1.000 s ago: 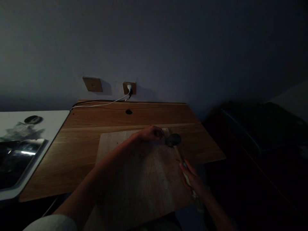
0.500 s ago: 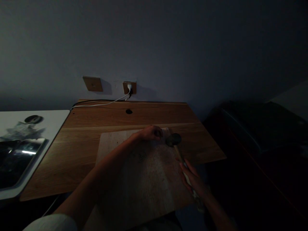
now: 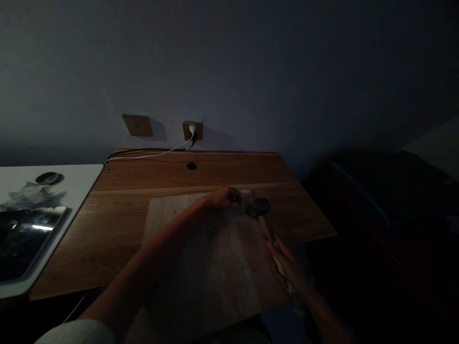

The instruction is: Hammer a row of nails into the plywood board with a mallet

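Observation:
My right hand (image 3: 287, 265) is wrapped round the wooden handle of a hammer (image 3: 266, 229). The hammer's dark, rounded head is over the far right part of a pale wooden board (image 3: 215, 277), close to the fingers of my left hand. My left hand (image 3: 225, 197) is by the board's far edge, its fingers curled in a pinch. Whatever is between those fingers is too dark and small to make out. Several small thin metal pieces, perhaps nails (image 3: 211, 231), lie on the board beside my left forearm.
The board rests on a wooden desk (image 3: 107, 210) with a cable hole (image 3: 191, 166). At left, a white surface (image 3: 82, 179) bears a dark glossy device (image 3: 28, 243), a crumpled plastic bag (image 3: 34, 193) and a roll of tape (image 3: 49, 178). Cables run to a wall socket (image 3: 192, 130).
Both hands and the hammer stay almost in place. Only a very slight shift of the whole view shows.

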